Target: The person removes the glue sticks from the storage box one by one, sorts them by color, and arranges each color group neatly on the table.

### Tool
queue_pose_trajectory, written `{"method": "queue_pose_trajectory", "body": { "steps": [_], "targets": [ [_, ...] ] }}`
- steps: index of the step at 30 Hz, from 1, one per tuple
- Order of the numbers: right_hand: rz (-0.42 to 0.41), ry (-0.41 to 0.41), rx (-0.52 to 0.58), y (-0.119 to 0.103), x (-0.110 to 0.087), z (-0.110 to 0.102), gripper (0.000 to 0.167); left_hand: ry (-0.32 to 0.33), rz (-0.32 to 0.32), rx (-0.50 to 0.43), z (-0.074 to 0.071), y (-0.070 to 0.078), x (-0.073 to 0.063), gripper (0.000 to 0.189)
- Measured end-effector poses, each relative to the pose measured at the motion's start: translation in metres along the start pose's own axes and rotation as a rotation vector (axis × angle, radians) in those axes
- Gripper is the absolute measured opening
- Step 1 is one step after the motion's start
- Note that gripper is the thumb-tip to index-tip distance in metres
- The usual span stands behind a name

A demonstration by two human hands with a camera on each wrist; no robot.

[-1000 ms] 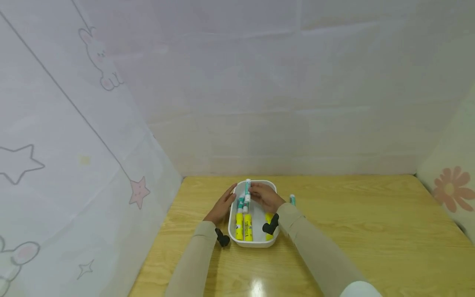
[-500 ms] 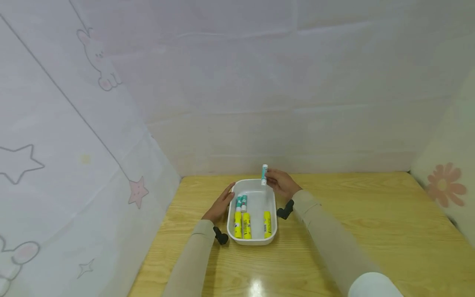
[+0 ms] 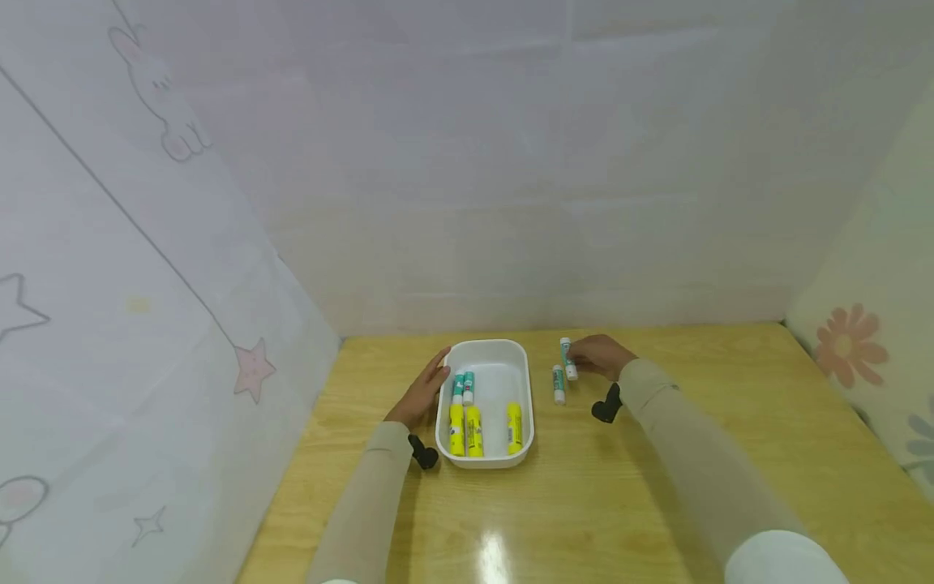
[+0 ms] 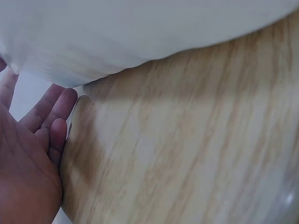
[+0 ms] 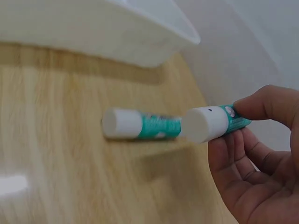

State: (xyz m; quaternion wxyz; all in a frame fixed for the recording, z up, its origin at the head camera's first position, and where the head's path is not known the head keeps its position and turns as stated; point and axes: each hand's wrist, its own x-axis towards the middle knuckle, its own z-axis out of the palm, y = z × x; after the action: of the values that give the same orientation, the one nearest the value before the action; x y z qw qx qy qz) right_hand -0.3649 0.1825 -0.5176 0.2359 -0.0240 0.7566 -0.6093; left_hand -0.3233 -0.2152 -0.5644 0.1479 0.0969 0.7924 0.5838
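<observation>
My right hand point(image 3: 602, 355) pinches a green-and-white glue stick point(image 5: 216, 122) between thumb and fingers, over the table to the right of the white tray point(image 3: 530, 389). Just below it, a second green-and-white glue stick point(image 3: 559, 384) lies on the wood. With fingers extended, my left hand point(image 3: 422, 394) touches the tray's left wall; the left wrist view shows its palm point(image 4: 25, 172) beside that wall. Inside the tray, two green-and-white glue sticks point(image 3: 469, 388) lie at the left, above two yellow glue sticks point(image 3: 474, 431). Another yellow glue stick point(image 3: 514, 427) lies at the tray's right side.
The wooden table point(image 3: 657, 519) ends at a pale cloth backdrop point(image 3: 452, 178) behind, with printed cloth sides at left and right. Black wrist cameras point(image 3: 606, 405) sit on both forearms.
My right hand has lifted a green-and-white glue stick out of the tray and carried it right, beside the one on the table. My left hand has stayed at the tray's left side.
</observation>
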Motion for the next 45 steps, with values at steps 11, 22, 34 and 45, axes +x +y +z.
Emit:
{"method": "queue_pose_trajectory", "body": {
  "steps": [11, 22, 34, 45],
  "targets": [
    [0.102, 0.056, -0.064, 0.030, -0.014, 0.000, 0.037, 0.064, 0.020, 0.007, 0.006, -0.019, 0.011, 0.058],
    [0.122, 0.089, -0.051, 0.044, -0.010, 0.008, 0.047, 0.108, 0.029, -0.003, 0.012, -0.030, 0.009, 0.055],
    [0.135, 0.090, -0.111, 0.046, -0.003, 0.015, 0.034, 0.107, 0.011, -0.006, 0.013, -0.035, 0.003, 0.053],
    [0.145, 0.107, -0.159, 0.042, -0.001, 0.016, 0.023, 0.147, -0.005, 0.009, 0.014, -0.031, -0.001, 0.050]
  ]
}}
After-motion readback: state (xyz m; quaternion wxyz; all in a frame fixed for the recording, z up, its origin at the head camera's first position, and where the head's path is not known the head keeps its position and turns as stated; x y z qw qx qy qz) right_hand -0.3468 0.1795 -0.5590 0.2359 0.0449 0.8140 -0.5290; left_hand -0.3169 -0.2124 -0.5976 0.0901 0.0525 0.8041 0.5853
